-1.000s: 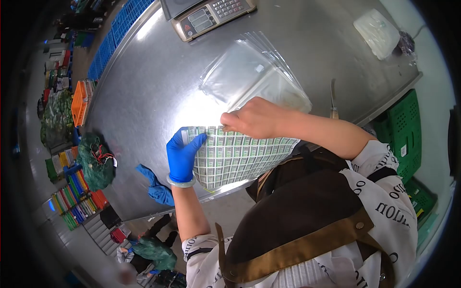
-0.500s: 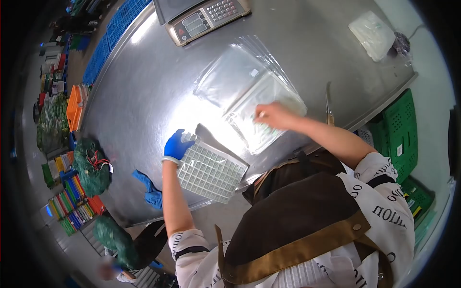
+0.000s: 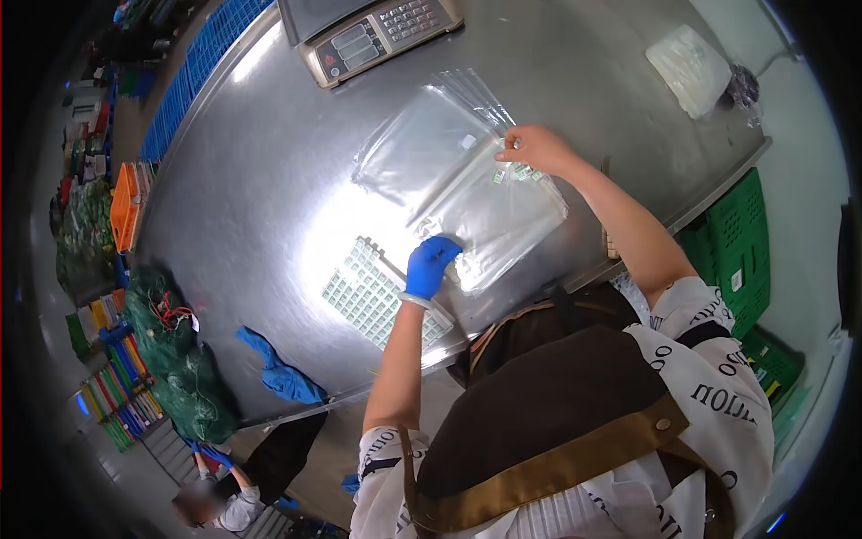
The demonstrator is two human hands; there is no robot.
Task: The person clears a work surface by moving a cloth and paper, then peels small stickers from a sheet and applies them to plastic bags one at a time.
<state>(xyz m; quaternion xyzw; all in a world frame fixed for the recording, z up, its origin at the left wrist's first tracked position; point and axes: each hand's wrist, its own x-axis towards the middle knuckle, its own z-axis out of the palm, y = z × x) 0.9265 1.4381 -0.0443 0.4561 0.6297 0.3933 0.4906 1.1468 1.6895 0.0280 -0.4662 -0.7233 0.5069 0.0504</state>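
A fanned stack of clear plastic bags (image 3: 431, 144) lies mid-table. My left hand (image 3: 433, 266), in a blue glove, has its fingers pressed together at the lower left corner of the top bag. Under my left wrist lies a sheet of small labels (image 3: 364, 292). My bare right hand (image 3: 536, 149) pinches at the upper right edge of the bags; what it holds, if anything, is too small to tell. Several small green-and-white labels (image 3: 523, 171) show on the plastic just below it.
A scale (image 3: 377, 40) stands at the top. A blue glove (image 3: 283, 368) and green net bags (image 3: 184, 359) lie left. A white bag pile (image 3: 690, 70) is upper right, green crates (image 3: 741, 251) at right. Another person (image 3: 220, 503) is at lower left.
My left hand has let go of the label sheet and moved right onto the bags. The sheet now lies flat on the table. My right hand has moved up to the bags' upper right edge.
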